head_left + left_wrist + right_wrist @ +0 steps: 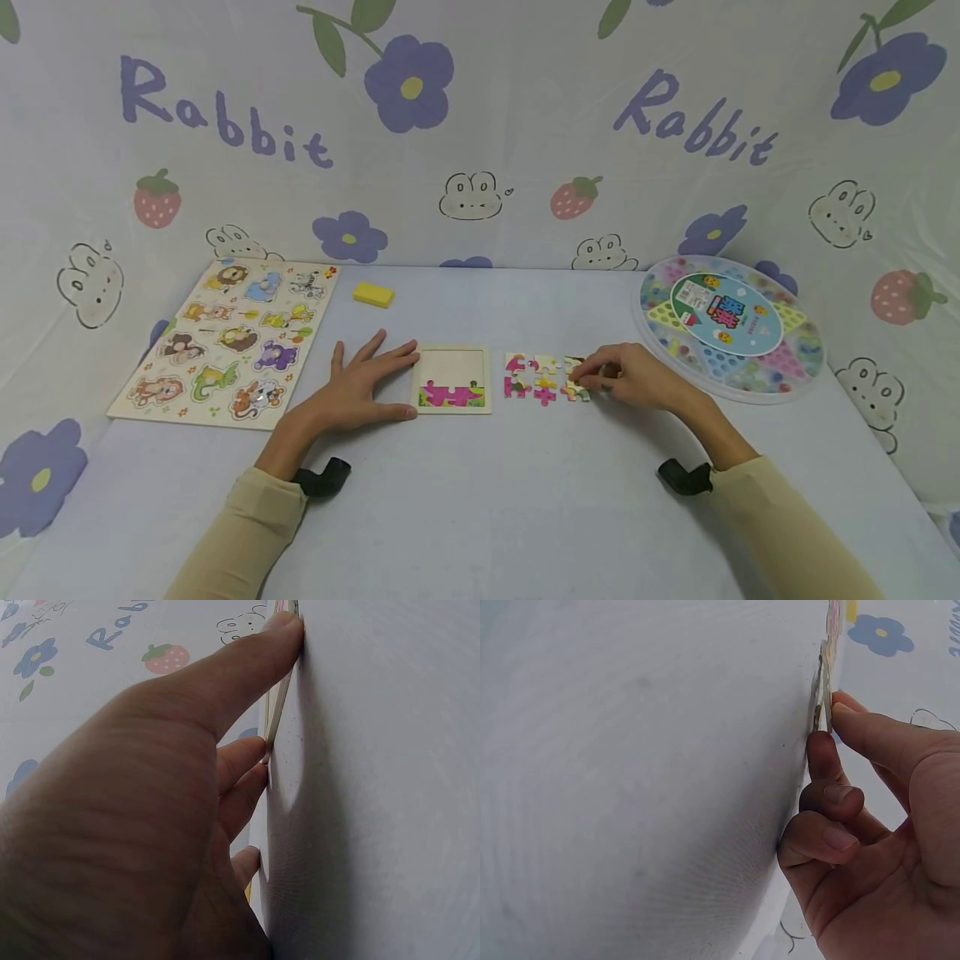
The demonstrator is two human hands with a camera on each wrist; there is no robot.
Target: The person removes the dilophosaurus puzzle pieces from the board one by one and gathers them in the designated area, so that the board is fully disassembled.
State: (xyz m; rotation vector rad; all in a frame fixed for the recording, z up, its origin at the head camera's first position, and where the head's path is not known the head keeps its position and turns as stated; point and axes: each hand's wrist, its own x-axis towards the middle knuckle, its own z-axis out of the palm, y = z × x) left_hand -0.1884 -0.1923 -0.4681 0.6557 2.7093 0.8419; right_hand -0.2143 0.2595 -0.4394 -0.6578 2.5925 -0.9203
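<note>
A small square wooden puzzle tray (452, 365) lies mid-table, a row of pink and green puzzle pieces (452, 396) along its near side. My left hand (358, 385) has its fingers spread, with fingertip and thumb touching the tray's left corners; the left wrist view shows the thumb (262, 652) against its edge. Right of the tray, several loose puzzle pieces (544, 388) lie grouped in rows. At their right end my right hand (633, 377) pinches a puzzle piece (826, 712) between thumb and finger, its edge tipped up. My fingers partly cover its picture.
A wooden animal puzzle board (225, 346) lies at the left. Behind the tray sits a yellow block (373, 294). The back right holds a round clear case (731, 325) of colourful beads. A printed cloth (525, 125) hangs behind the white table (480, 508).
</note>
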